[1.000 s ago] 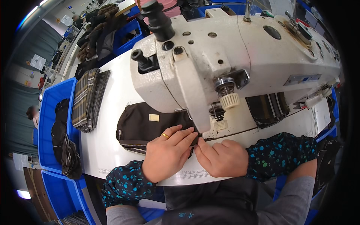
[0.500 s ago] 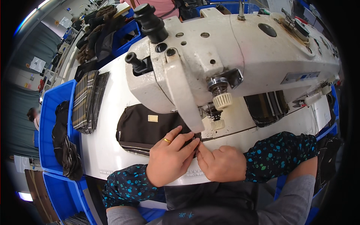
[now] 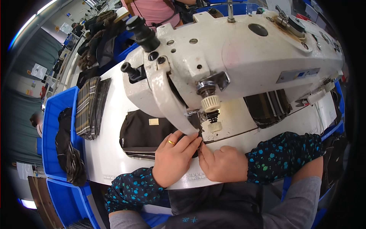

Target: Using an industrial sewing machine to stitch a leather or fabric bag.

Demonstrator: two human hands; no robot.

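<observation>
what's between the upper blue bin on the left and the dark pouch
In the head view, the striped fabric stack and white tabletop lie between the upper blue bin and dark pouch.

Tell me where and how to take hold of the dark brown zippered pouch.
I'd grip the dark brown zippered pouch by its left end, coming from the left, thumb on top, fingers beneath. It lies fairly flat, that end uncovered on the white table; the left hand and right hand crowd its right end, and the sewing machine overhangs its far right part.
</observation>
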